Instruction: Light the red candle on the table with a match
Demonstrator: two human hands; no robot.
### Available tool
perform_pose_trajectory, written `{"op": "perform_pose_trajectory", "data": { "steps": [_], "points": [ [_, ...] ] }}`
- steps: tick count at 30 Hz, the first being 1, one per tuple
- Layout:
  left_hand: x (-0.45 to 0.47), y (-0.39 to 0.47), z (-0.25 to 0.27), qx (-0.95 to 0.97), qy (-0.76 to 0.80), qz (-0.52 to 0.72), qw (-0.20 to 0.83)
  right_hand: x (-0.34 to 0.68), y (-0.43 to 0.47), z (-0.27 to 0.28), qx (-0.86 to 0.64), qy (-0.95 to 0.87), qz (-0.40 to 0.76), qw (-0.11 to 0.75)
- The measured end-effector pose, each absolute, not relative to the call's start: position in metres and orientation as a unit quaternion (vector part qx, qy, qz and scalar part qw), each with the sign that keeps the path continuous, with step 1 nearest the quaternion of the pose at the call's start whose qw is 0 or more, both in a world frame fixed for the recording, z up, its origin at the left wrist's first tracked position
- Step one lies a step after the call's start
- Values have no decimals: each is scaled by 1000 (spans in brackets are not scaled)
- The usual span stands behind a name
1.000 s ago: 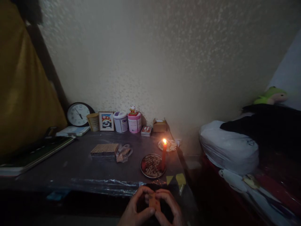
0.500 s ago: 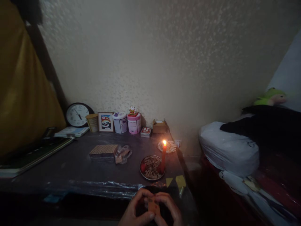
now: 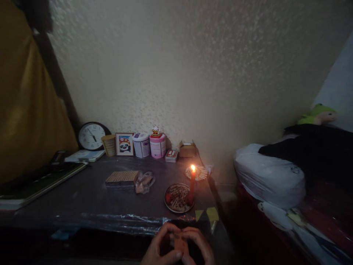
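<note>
Both hands are low in the view, in front of the table's near edge. Between the fingertips and thumbs of my left hand and my right hand is a small orange-brown packet with a faint reddish mark. Its exact kind does not show in the dim light. Just beyond the hands, a round metal plate covered in dark bits stands on the table. A lit red candle rises upright at the plate's right side, and a short red lump lies at its left.
A corrugated brown stack and a clear plastic bag lie mid-table. Behind the candle is a dish of pale sticks. Yellow paper pieces lie at the right edge. A clock, tubs and small boxes line the wall.
The whole scene sits very slightly lower in the view. Both hands keep their hold on the small packet, with hardly any movement.
</note>
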State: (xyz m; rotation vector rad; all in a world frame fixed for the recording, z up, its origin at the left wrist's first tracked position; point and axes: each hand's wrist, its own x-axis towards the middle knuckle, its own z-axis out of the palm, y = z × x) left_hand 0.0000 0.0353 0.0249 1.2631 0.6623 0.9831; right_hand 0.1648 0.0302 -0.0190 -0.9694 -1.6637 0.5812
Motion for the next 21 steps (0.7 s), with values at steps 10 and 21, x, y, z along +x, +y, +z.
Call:
{"op": "perform_pose_trajectory", "data": {
  "steps": [10, 21],
  "points": [
    [0, 34, 23, 556, 287, 436, 647, 164, 28, -14, -395, -685, 258, 554],
    [0, 35, 22, 552, 277, 434, 656, 164, 29, -19, -402, -678, 268, 554]
  ]
}}
